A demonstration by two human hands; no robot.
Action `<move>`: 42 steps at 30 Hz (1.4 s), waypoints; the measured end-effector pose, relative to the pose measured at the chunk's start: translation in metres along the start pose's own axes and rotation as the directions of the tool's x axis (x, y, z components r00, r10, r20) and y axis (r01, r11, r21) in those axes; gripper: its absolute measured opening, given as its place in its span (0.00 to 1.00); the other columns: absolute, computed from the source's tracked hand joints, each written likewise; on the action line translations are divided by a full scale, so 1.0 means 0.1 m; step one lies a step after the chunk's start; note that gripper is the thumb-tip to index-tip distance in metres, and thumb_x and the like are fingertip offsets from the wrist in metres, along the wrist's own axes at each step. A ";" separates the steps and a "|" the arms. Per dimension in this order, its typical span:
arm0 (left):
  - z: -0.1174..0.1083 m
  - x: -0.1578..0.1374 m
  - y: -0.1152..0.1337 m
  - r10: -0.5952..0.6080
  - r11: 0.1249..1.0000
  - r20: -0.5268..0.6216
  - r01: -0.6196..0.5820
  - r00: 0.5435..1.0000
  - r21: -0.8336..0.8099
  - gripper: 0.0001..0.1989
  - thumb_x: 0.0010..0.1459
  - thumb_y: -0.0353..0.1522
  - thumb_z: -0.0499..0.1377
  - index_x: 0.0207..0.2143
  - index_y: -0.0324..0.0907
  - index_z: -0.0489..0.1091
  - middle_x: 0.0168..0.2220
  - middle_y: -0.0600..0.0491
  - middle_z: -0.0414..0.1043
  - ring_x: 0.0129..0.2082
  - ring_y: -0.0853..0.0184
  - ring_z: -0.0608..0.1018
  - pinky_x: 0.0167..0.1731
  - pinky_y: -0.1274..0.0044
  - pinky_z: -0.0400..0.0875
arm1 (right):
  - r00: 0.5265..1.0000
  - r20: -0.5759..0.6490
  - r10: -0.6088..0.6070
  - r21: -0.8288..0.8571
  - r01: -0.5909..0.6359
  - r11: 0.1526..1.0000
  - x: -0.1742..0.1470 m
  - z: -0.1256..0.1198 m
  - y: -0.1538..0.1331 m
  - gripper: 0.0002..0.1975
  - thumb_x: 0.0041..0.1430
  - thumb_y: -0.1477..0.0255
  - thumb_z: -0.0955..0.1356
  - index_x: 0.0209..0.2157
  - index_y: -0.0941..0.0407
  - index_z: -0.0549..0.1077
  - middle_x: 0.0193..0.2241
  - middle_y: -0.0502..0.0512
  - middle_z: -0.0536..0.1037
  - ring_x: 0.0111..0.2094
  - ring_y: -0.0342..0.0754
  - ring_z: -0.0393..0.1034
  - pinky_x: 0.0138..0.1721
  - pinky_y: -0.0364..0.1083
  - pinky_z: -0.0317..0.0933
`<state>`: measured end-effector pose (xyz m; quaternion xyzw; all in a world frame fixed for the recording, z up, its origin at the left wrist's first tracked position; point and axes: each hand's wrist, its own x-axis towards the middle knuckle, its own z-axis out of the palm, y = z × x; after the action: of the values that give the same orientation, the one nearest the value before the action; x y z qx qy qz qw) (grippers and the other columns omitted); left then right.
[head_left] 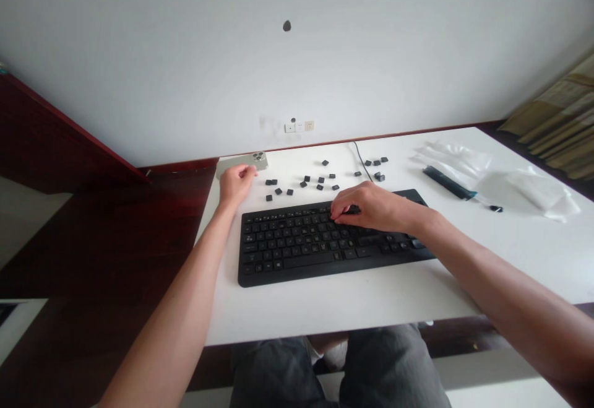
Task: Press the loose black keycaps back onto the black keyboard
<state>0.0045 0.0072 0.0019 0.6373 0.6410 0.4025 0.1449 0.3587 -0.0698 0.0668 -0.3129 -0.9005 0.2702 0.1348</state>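
Nearest, the white table (334,309) has a bare strip along its front edge, and beyond that lies the black keyboard (297,259), flat and slightly askew. It looks rigid and fairly light, probably smooth plastic; its front rim or left end would give the surest hold, away from the keys. The right hand (369,205) lies over its upper right part, thumb and forefinger drawn close together at the keys; the tips are too small and dark to tell whether they pinch a cap. Farther left, past the keyboard's corner, the left hand (237,183) is loosely curled beside a phone (255,160), fingers narrow, and I cannot tell whether they hold anything. Loose keycaps (321,179) lie scattered behind the keyboard, near a thin cable (362,159). They should be feather-light, stiff and easily flicked away, best taken by opposite sides between fingertips. Off to the right, crumpled clear plastic (457,155) looks soft and slippery.
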 end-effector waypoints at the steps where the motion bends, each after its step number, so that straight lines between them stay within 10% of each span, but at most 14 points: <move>1: 0.00 0.00 0.00 0.001 1.000 -0.001 -0.001 1.000 -0.003 0.16 0.62 0.41 0.58 0.27 0.42 0.79 0.25 0.53 0.78 0.29 0.65 0.77 0.31 0.76 0.63 | 1.000 0.000 0.002 0.000 -0.002 1.000 0.00 0.00 -0.01 0.08 0.67 0.71 0.70 0.38 0.54 0.84 0.41 0.54 0.86 0.41 0.49 0.80 0.45 0.47 0.71; 42: -0.02 -0.02 0.03 -0.030 1.000 0.020 0.030 0.999 0.003 0.17 0.63 0.42 0.57 0.28 0.42 0.78 0.24 0.54 0.75 0.27 0.65 0.75 0.31 0.76 0.63 | 1.000 0.001 -0.024 -0.012 0.024 1.000 0.02 0.03 0.04 0.09 0.67 0.73 0.69 0.38 0.53 0.85 0.40 0.53 0.85 0.39 0.49 0.80 0.42 0.47 0.70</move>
<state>0.0058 0.0041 0.0048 0.6316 0.6497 0.3931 0.1565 0.3578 -0.0677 0.0622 -0.3026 -0.9059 0.2632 0.1358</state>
